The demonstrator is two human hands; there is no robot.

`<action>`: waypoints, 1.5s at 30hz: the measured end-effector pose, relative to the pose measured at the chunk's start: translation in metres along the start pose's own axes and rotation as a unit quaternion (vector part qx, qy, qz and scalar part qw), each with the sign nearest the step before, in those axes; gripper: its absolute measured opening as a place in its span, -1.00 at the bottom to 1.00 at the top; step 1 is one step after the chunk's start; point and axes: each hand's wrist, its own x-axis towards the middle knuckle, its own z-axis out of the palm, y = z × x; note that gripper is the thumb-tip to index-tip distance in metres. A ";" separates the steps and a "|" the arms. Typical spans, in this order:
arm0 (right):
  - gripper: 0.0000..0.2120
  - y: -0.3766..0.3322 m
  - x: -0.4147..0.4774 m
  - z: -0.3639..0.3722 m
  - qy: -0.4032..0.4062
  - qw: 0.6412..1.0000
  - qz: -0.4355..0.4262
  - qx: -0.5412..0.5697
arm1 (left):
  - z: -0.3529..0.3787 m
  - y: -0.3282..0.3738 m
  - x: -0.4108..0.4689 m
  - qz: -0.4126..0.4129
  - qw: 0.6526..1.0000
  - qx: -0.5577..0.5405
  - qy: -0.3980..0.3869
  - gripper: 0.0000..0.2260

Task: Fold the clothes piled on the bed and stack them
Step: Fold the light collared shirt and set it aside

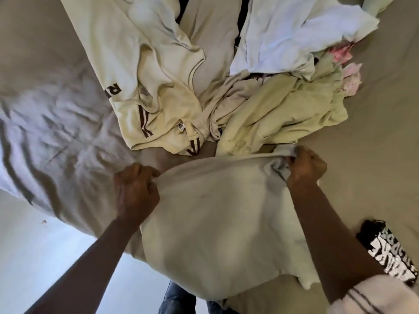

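Note:
A cream garment (pixel 217 214) hangs stretched between my two hands over the near edge of the bed. My left hand (pixel 135 191) grips its upper left edge in a fist. My right hand (pixel 305 168) grips its bunched upper right corner. Beyond it lies the pile: a cream shirt with brown stripes (pixel 156 105), a pale green garment (pixel 285 112), a white garment (pixel 292 35) and a pink-and-white piece (pixel 349 73).
The bed has a tan sheet (pixel 385 132), and a white striped cover (pixel 52 123) is rumpled at the left. A black-and-white printed cloth (pixel 390 252) lies at the near right. Pale floor (pixel 45 252) shows at the lower left.

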 end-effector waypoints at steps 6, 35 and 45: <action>-0.80 0.061 0.006 -0.081 0.035 0.997 0.033 -0.062 | 0.018 -0.006 -0.085 0.080 0.994 0.058 -0.047 -0.69; -0.40 0.208 -0.096 -0.019 -0.381 0.560 -0.501 -0.538 | 0.037 -0.065 -0.069 -0.380 0.895 -0.228 -0.044 -0.78; -0.34 0.221 -0.090 -0.031 -0.378 0.534 -0.559 -0.509 | 0.043 -0.027 -0.089 -0.426 0.871 -0.184 0.162 -0.76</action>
